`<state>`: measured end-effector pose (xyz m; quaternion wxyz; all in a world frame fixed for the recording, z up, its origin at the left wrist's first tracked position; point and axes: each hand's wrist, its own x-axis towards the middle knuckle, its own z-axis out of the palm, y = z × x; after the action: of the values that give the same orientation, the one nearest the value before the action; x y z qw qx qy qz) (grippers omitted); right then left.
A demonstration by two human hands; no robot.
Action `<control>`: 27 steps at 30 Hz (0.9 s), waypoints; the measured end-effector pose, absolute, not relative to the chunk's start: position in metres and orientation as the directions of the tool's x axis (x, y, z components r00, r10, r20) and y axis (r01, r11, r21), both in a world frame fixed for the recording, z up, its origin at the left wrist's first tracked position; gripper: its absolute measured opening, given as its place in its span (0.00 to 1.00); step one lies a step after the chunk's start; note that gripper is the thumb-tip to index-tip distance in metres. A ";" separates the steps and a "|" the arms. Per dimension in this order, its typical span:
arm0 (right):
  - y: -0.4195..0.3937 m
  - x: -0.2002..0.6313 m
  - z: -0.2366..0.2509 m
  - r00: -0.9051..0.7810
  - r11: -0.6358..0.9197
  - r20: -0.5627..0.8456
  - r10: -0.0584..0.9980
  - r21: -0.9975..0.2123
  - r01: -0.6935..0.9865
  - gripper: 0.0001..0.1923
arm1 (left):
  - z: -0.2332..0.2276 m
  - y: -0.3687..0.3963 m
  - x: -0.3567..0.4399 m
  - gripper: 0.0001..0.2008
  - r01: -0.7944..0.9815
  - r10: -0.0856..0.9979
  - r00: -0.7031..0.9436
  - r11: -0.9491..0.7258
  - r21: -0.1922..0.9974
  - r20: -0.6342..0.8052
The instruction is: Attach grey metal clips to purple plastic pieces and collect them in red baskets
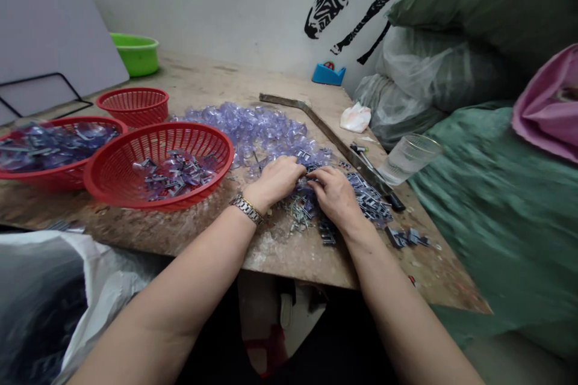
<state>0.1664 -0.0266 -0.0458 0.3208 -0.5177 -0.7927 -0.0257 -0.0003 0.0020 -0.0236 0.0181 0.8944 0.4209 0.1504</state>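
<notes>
My left hand (279, 178), with a metal watch (246, 207) on its wrist, reaches over the worktable with fingers bent together. Close beside it, my right hand (336, 195) has thumb and fingers pinched. Both sets of fingertips meet at small dark plastic parts; whatever is between them is too small to make out. A heap of clear purplish plastic pieces (253, 126) lies just beyond. Under the hands are small metal pins or screws (300, 210). Grey slotted plastic parts (372, 201) are piled right of my right hand.
A red basket (112, 183) holds assembled-looking pieces; another fuller red basket (67, 173) and a third red basket (135, 96) stand left. A bent metal strip (316, 117) crosses the table toward a glass (409, 159). Green sacks (487, 204) crowd the right edge.
</notes>
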 end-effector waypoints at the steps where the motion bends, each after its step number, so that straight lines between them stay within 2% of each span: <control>1: -0.027 0.166 -0.045 -0.253 0.460 0.536 0.805 -0.297 0.837 0.08 | -0.024 0.003 -0.001 0.13 0.748 0.759 0.596 -0.643 0.164 0.261; 5: -0.028 0.167 -0.043 -0.221 0.452 0.539 0.813 -0.346 0.822 0.08 | -0.024 0.009 -0.003 0.13 0.740 0.771 0.574 -0.633 0.227 0.275; 9: -0.028 0.167 -0.040 -0.208 0.461 0.549 0.809 -0.376 0.804 0.07 | -0.023 0.014 -0.005 0.10 0.709 0.792 0.539 -0.610 0.354 0.287; 18: -0.037 0.157 -0.028 -0.244 0.553 0.592 0.768 -0.420 0.719 0.06 | -0.016 0.016 -0.001 0.08 0.623 0.888 0.328 -0.459 0.634 0.321; 27: -0.039 0.153 -0.031 -0.151 0.442 0.494 0.856 -0.548 0.710 0.05 | -0.018 0.009 0.004 0.06 0.400 0.910 0.367 -0.342 0.850 0.193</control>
<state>0.1532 -0.0386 -0.0312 0.3922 -0.5202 -0.7530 0.0930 0.0038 0.0091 -0.0179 0.3661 0.7413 0.4417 0.3484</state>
